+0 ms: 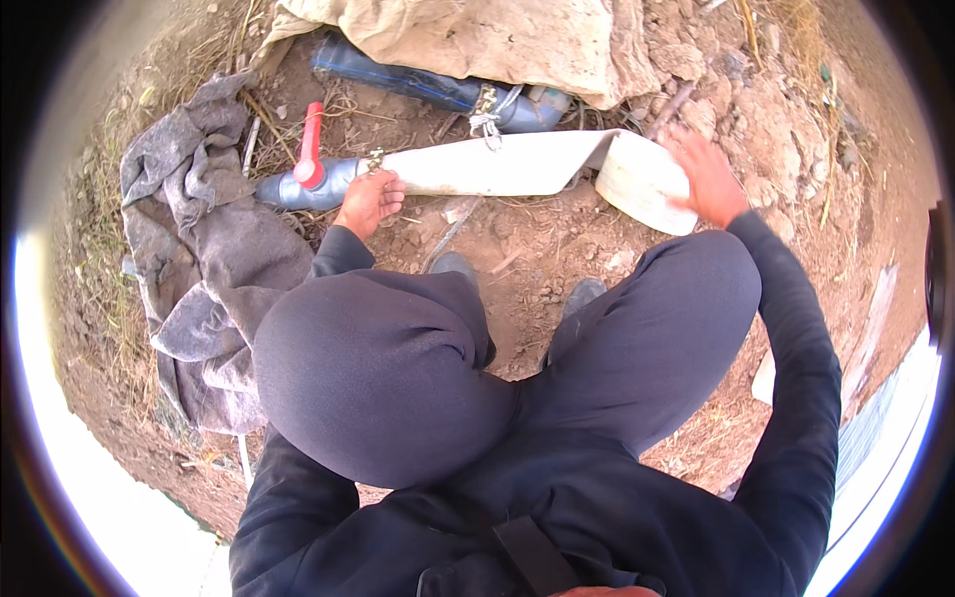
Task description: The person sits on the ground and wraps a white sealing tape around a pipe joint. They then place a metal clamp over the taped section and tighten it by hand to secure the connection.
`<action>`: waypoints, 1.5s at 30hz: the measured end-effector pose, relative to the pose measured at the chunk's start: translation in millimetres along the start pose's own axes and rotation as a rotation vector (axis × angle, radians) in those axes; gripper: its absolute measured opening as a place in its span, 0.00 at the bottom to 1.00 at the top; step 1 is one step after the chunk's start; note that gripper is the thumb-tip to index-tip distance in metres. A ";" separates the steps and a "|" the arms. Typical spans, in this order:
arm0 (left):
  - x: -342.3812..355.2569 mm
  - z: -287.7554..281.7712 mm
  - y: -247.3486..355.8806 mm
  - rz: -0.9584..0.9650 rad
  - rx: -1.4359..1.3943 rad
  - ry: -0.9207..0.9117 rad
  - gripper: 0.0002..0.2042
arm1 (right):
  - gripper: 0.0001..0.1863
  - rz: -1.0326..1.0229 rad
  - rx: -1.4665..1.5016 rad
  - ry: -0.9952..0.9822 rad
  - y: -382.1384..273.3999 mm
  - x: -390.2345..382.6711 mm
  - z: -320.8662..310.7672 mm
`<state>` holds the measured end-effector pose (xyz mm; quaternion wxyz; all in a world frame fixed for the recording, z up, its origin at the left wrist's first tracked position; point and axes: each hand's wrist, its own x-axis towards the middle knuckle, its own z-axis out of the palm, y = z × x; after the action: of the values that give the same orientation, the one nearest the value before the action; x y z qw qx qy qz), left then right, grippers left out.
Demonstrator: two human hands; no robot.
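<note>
A white flat hose (487,164) lies across the dirt in front of me, its left end fitted at a grey pipe (333,185) with a red-handled valve (309,164). Beside that joint, a metal clamp (375,159) shows just above my left hand (370,203), whose fingers are bent against the hose's lower edge. On the right the hose folds over into a loose doubled end (647,184). My right hand (708,177) is at this folded end, fingers apart and slightly blurred; its fingertips overlap the hose's edge in the picture.
Farther off, a dark blue-striped pipe (408,80) with a tied joint (484,114) runs partly under a beige cloth (477,35). A crumpled grey cloth (224,244) is heaped at the left. Clods and stones (766,139) lie at the right, beyond my bent knees.
</note>
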<state>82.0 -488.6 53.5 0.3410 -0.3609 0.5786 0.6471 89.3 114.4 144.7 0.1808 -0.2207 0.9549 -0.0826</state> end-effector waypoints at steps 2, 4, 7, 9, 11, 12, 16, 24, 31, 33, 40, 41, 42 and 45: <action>-5.3 2.6 -2.5 0.005 0.006 0.019 0.07 | 0.56 0.093 -0.160 -0.055 -20.2 -42.9 57.6; -8.8 3.9 -3.2 0.023 0.002 0.018 0.08 | 0.58 0.176 -0.211 0.005 -19.6 -53.0 95.5; -9.3 5.4 -2.4 0.013 0.053 0.044 0.08 | 0.57 0.316 -0.249 -0.007 -20.9 -53.1 118.1; -6.9 5.9 -2.2 0.002 0.057 0.058 0.08 | 0.56 0.332 -0.244 -0.039 -23.5 -44.2 116.9; -4.7 5.7 -3.4 0.002 0.050 0.062 0.09 | 0.55 0.294 -0.248 0.028 -28.1 -38.8 109.9; -4.2 5.3 -4.5 0.016 0.035 0.056 0.08 | 0.55 0.301 -0.257 -0.005 -27.1 -37.3 104.2; -4.4 1.9 -7.9 0.043 0.060 0.053 0.09 | 0.58 0.241 -0.255 -0.008 -6.6 -40.2 79.7; -10.8 5.6 -4.8 0.043 0.093 0.071 0.10 | 0.55 0.173 -0.240 -0.052 81.0 -52.5 31.1; -14.4 7.5 -1.9 0.042 0.173 0.116 0.11 | 0.54 -0.011 -0.298 -0.120 119.4 -56.2 8.4; -13.7 7.4 -2.7 0.017 0.172 0.127 0.11 | 0.53 -0.014 -0.366 -0.130 130.2 -62.9 1.6; -18.3 11.4 -6.2 0.008 0.146 0.163 0.15 | 0.57 0.179 -0.396 -0.134 112.1 -65.9 72.1; -19.1 11.1 -6.4 0.000 0.114 0.152 0.14 | 0.57 0.175 -0.401 -0.093 109.2 -66.8 78.1; -18.1 10.7 -6.6 -0.001 0.105 0.160 0.14 | 0.58 0.203 -0.402 -0.108 105.5 -67.9 82.2; -8.1 4.8 -4.6 -0.030 -0.047 -0.017 0.11 | 0.60 0.246 -0.286 -0.195 109.8 -74.8 68.5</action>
<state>89.7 -483.6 58.5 0.3470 -0.3720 0.5548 0.6583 135.1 240.5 78.6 0.2479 -0.1327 0.9546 0.0980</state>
